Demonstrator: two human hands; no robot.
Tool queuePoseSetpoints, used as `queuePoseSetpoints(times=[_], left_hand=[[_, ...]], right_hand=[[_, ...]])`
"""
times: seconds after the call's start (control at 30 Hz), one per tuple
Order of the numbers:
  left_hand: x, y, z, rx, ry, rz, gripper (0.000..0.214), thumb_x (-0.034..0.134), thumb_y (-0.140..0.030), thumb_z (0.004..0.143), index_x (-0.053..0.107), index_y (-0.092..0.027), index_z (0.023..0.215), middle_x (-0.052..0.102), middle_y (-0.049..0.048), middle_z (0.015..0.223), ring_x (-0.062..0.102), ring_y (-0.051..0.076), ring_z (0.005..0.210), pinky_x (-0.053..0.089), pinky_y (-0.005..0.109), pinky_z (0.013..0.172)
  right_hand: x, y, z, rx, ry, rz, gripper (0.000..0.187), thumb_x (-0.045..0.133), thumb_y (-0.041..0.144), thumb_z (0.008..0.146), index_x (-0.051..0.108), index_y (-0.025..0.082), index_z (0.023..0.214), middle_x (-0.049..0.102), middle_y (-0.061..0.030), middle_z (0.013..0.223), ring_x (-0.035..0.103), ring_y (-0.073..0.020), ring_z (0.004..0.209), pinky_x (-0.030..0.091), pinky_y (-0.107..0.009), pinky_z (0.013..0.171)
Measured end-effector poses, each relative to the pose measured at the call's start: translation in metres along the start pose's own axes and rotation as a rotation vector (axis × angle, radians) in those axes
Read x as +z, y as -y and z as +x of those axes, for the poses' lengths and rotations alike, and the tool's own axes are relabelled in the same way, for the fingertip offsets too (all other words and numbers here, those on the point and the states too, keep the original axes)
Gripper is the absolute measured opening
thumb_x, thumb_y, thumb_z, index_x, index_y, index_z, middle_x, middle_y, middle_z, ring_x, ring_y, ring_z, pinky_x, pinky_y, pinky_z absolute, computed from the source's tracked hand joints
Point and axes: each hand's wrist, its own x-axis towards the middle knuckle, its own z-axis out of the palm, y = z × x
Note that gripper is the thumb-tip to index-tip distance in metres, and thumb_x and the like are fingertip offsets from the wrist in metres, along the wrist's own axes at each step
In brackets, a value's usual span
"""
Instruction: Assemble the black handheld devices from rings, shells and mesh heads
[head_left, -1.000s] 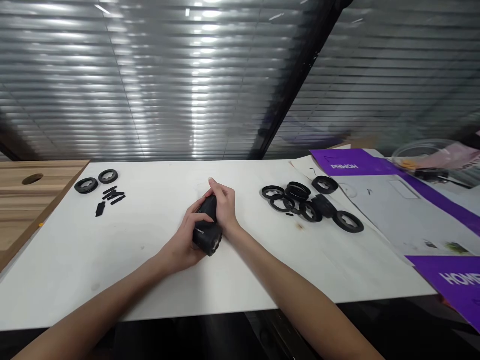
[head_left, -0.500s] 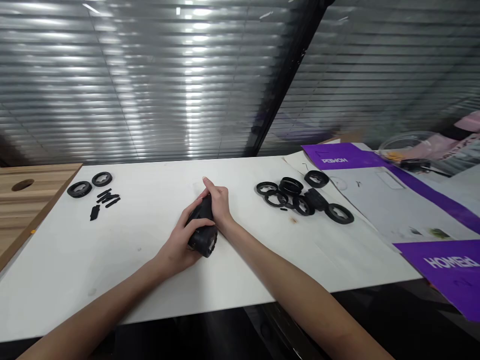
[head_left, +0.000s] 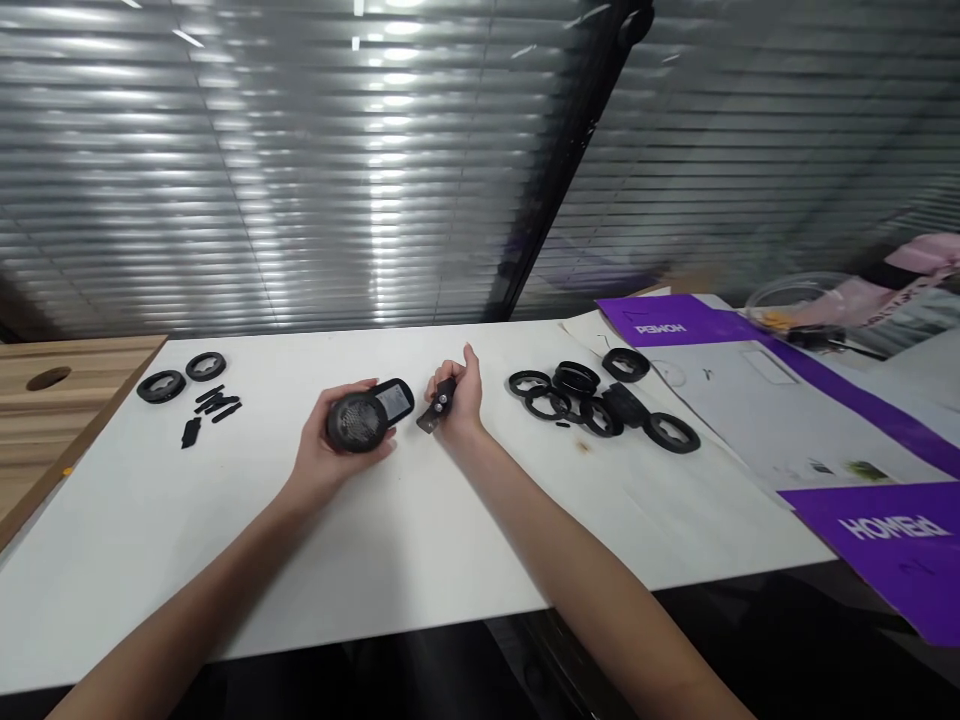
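Head-worn view, facing forward, angled down over nearby hands

- Both forearms bare, slanting forward and inward from the body; hands near each other in front, a small gap between them, not touching
- Left forearm comes in from the person's left, running up to a wrist that looks nearly straight
- Left hand curved in a wide grasp, digits wrapping from the far side and the near side, fingertips pointing to the person's right
- Right forearm crosses in from the right, a long diagonal
- Right hand a little farther forward than the left, fingers curled in, grip compact
- Right thumb raised, apparently straight, tip pointing forward, away from the body
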Motion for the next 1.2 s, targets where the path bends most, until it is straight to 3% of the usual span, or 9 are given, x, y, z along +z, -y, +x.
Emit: queuePoseSetpoints(times=[0.23, 0.33, 0.4, 0.5, 0.63, 0.8, 0.9, 1.03, 1.2], left_hand=[[-0.018, -0.004, 0.023, -0.215, -0.248, -0.237, 0.069, 0.1, -0.026, 0.059, 0.062, -0.025, 0.116, 0.068, 0.0082, 0.134, 0.066, 0.032, 0.124, 0.065, 0.048, 0.096], [-0.025, -0.002, 0.03, -0.274, -0.332, -0.341, 0.06, 0.099, -0.024, 0.06, 0.064, -0.023, 0.109, 0.07, 0.0078, 0.131, 0.068, 0.032, 0.124, 0.066, 0.047, 0.096], [-0.029, -0.001, 0.033, -0.308, -0.364, -0.394, 0.053, 0.097, -0.023, 0.063, 0.064, -0.022, 0.104, 0.071, 0.009, 0.129, 0.068, 0.033, 0.124, 0.066, 0.046, 0.096], [-0.032, -0.003, 0.036, -0.381, -0.364, -0.445, 0.045, 0.094, -0.023, 0.067, 0.065, -0.02, 0.101, 0.073, 0.0119, 0.126, 0.068, 0.033, 0.125, 0.066, 0.043, 0.092], [-0.033, -0.012, 0.037, -0.435, -0.356, -0.451, 0.045, 0.092, -0.021, 0.064, 0.065, -0.02, 0.1, 0.075, 0.0123, 0.122, 0.069, 0.033, 0.123, 0.066, 0.038, 0.082], [-0.039, -0.006, 0.039, -0.39, -0.301, -0.42, 0.052, 0.094, -0.024, 0.064, 0.065, -0.019, 0.107, 0.073, 0.0133, 0.127, 0.07, 0.034, 0.12, 0.064, 0.038, 0.081], [-0.047, 0.005, 0.04, -0.342, -0.253, -0.405, 0.052, 0.093, -0.026, 0.07, 0.064, -0.019, 0.113, 0.07, 0.0135, 0.135, 0.069, 0.032, 0.122, 0.063, 0.039, 0.085], [-0.051, 0.012, 0.042, -0.309, -0.27, -0.407, 0.063, 0.094, -0.021, 0.067, 0.059, -0.021, 0.12, 0.069, 0.0145, 0.139, 0.068, 0.033, 0.123, 0.062, 0.041, 0.086], [-0.048, 0.007, 0.042, -0.298, -0.315, -0.414, 0.068, 0.093, -0.017, 0.062, 0.058, -0.023, 0.121, 0.074, 0.0147, 0.132, 0.071, 0.031, 0.116, 0.057, 0.034, 0.075]], right_hand=[[0.001, 0.002, -0.005, 0.318, 0.154, 0.387, 0.07, 0.064, 0.083, 0.081, 0.031, 0.025, 0.058, 0.042, 0.0016, 0.055, 0.051, -0.0176, 0.061, 0.052, -0.033, 0.062], [0.002, 0.001, -0.011, 0.39, 0.23, 0.369, 0.073, 0.067, 0.087, 0.077, 0.032, 0.025, 0.06, 0.047, -0.0007, 0.06, 0.061, -0.0221, 0.071, 0.06, -0.04, 0.07], [0.002, 0.001, -0.014, 0.39, 0.285, 0.29, 0.075, 0.066, 0.091, 0.074, 0.033, 0.025, 0.06, 0.051, -0.0033, 0.063, 0.066, -0.0263, 0.078, 0.06, -0.039, 0.062], [0.003, 0.002, -0.014, 0.408, 0.34, 0.205, 0.075, 0.07, 0.091, 0.07, 0.035, 0.025, 0.06, 0.056, -0.0075, 0.068, 0.069, -0.0284, 0.079, 0.041, -0.025, 0.038], [0.006, 0.003, -0.014, 0.445, 0.382, 0.232, 0.062, 0.084, 0.063, 0.073, 0.037, 0.024, 0.059, 0.06, -0.0073, 0.069, 0.063, -0.0217, 0.069, 0.02, -0.019, 0.029], [0.009, -0.001, -0.016, 0.407, 0.359, 0.298, 0.027, 0.081, 0.018, 0.073, 0.055, 0.023, 0.069, 0.067, -0.0049, 0.078, 0.071, -0.023, 0.085, 0.05, -0.023, 0.04], [0.009, -0.003, -0.018, 0.437, 0.284, 0.36, 0.026, 0.079, 0.003, 0.07, 0.063, 0.022, 0.078, 0.072, -0.0057, 0.092, 0.074, -0.024, 0.102, 0.064, -0.024, 0.059], [0.013, 0.001, -0.022, 0.551, 0.215, 0.38, 0.021, 0.077, 0.005, 0.079, 0.067, 0.019, 0.09, 0.076, -0.0125, 0.106, 0.077, -0.029, 0.108, 0.064, -0.021, 0.053], [0.021, 0.011, -0.027, 0.598, 0.196, 0.368, 0.012, 0.07, 0.006, 0.092, 0.067, 0.016, 0.096, 0.079, -0.0089, 0.096, 0.082, -0.0211, 0.091, 0.062, -0.011, 0.052]])
